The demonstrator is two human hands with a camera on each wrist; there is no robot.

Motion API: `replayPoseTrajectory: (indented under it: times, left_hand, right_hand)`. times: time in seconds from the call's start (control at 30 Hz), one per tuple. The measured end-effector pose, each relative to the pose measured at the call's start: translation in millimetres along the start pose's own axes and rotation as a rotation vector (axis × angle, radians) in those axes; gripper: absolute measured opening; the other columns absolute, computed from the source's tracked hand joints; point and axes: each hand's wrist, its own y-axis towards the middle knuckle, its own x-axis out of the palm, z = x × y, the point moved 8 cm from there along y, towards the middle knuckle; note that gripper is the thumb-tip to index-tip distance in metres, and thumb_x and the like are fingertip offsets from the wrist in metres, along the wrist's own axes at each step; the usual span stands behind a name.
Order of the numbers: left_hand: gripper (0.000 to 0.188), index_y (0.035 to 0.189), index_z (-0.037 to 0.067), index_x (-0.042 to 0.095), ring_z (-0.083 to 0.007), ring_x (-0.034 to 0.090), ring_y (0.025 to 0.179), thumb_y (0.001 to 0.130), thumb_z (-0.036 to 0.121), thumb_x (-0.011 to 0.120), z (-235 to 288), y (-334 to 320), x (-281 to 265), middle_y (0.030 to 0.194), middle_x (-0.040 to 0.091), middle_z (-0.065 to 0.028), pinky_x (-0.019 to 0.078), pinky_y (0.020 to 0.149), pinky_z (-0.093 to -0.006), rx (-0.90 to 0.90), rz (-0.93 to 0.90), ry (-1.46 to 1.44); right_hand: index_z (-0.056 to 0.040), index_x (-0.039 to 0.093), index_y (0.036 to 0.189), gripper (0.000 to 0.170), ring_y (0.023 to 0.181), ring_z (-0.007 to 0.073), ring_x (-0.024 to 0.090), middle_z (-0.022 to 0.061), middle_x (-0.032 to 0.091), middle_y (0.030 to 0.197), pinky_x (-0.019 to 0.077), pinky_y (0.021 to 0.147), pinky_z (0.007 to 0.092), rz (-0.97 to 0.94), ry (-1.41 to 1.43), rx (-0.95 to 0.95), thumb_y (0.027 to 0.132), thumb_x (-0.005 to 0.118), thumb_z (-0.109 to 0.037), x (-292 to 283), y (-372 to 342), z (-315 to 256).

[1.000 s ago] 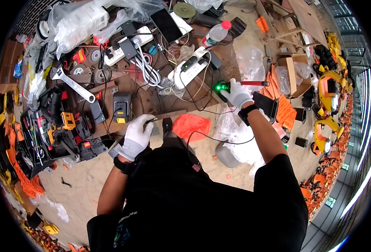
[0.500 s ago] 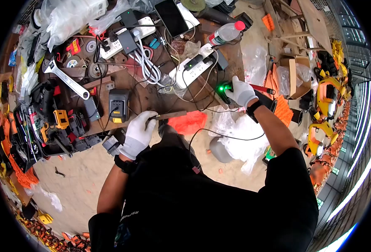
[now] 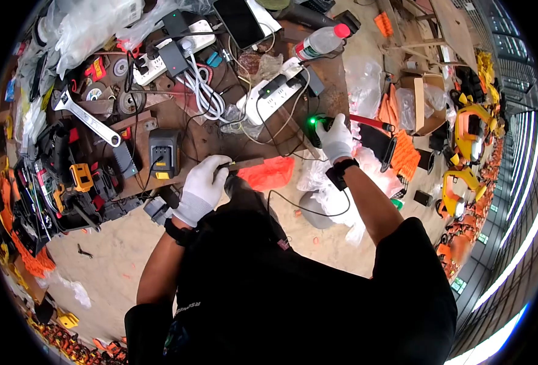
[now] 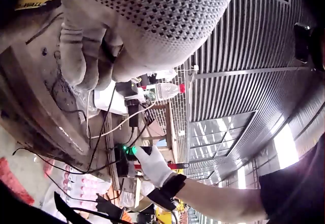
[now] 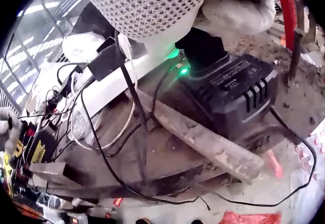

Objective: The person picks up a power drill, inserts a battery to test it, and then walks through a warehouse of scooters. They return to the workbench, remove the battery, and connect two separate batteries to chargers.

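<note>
My right hand [image 3: 337,141], in a white knit glove, curls its fingers round the dark upper part [image 5: 204,48] of a black charger [image 5: 228,94]. The charger has side slots and a cord, and sits at the right corner of the workbench [image 5: 127,158]; green lights glow beside my fingers. My left hand [image 3: 201,185], also gloved, is at the bench's front edge. Its thumb and forefinger pinch a small dark piece [image 3: 228,164], mostly hidden by the glove. To its left stands a black-and-yellow battery charger [image 3: 164,155].
White power strips [image 3: 272,100] and tangled cables lie mid-bench, with a plastic bottle [image 3: 320,42] and phone [image 3: 238,23] behind. An adjustable wrench [image 3: 89,121] and a tool box [image 3: 53,188] are at the left. A wooden bar [image 5: 203,137] lies before the slotted charger. Plastic bags hang below the right corner.
My left hand has shifted slightly right along the bench edge, the small dark piece moving with it. My right hand stays at the slotted charger. The head view has shifted a little.
</note>
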Motion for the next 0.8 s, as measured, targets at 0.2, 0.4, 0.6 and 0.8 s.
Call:
replayPoseTrajectory:
  times: [0.2, 0.4, 0.6, 0.8]
  left_hand:
    - [0.02, 0.107, -0.001, 0.063, -0.0314, 0.066, 0.091, 0.089, 0.004, 0.057, 4, -5, -4, 0.099, 0.066, -0.0187, 0.0507, 0.081, -0.0348, 0.037, 0.007, -0.001]
    - [0.02, 0.107, -0.001, 0.062, -0.0336, 0.065, 0.091, 0.089, 0.006, 0.057, 5, -14, -8, 0.1, 0.066, -0.0186, 0.0508, 0.081, -0.0361, 0.039, 0.03, 0.038]
    - [0.021, 0.107, 0.0, 0.063, -0.0357, 0.064, 0.096, 0.089, 0.008, 0.057, 5, -22, -7, 0.102, 0.066, -0.0193, 0.0506, 0.083, -0.037, 0.062, 0.002, 0.089]
    - [0.017, 0.103, 0.002, 0.063, -0.0366, 0.064, 0.093, 0.087, 0.009, 0.059, 8, -23, -9, 0.097, 0.066, -0.018, 0.0508, 0.082, -0.0392, 0.061, 0.054, 0.1]
  right_hand:
    - [-0.0026, 0.043, 0.106, 0.056, 0.089, 0.0434, 0.066, 0.0255, 0.067, 0.093, 0.0539, 0.077, 0.0488, 0.036, 0.014, 0.055, 0.08, 0.07, -0.044, 1, -1, 0]
    - [-0.0018, 0.042, 0.118, 0.068, 0.097, 0.0458, 0.063, 0.029, 0.066, 0.1, 0.0502, 0.084, 0.0491, -0.016, 0.091, -0.057, 0.083, 0.061, -0.056, -8, 5, -1]
    - [-0.0054, 0.047, 0.133, 0.072, 0.113, 0.0448, 0.057, 0.0304, 0.062, 0.114, 0.0433, 0.097, 0.0473, -0.139, 0.232, -0.063, 0.093, 0.038, -0.064, -22, 23, 31]
    - [-0.0089, 0.048, 0.133, 0.069, 0.106, 0.0411, 0.061, 0.0275, 0.063, 0.109, 0.0469, 0.092, 0.0451, -0.033, 0.273, -0.343, 0.082, 0.066, -0.053, -30, 3, 16]
